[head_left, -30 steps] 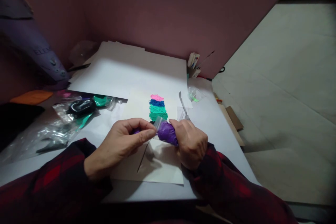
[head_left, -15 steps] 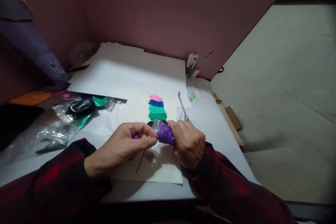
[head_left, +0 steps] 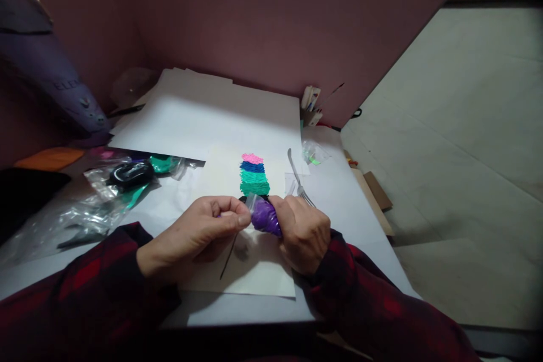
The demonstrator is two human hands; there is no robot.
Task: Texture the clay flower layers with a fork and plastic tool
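My right hand [head_left: 306,232] is closed around a small clear plastic bag of purple modelling clay [head_left: 266,216]. The thumb and forefinger of my left hand [head_left: 207,229] pinch at the mouth of that bag. A sliver of purple shows behind the left fingers, mostly hidden. Both hands are above a cream sheet of paper [head_left: 271,277]. On the sheet, a column of textured clay bands [head_left: 254,176] runs pink, blue, teal and green, with black partly covered by the bag. A thin dark stem line [head_left: 228,257] runs down below the left hand. A metal fork [head_left: 296,172] lies beyond my right hand.
Clear bags with black clay [head_left: 131,174] and green clay [head_left: 163,164] lie at the left, near an orange piece [head_left: 50,158]. White sheets [head_left: 212,110] are stacked at the back. A purple bottle-like container [head_left: 55,79] stands at the far left; a small bag [head_left: 314,153] is at right.
My left hand has shifted slightly left, and its fingers have closed up, hiding most of the purple bit. The bag has tilted a little lower in my right hand.
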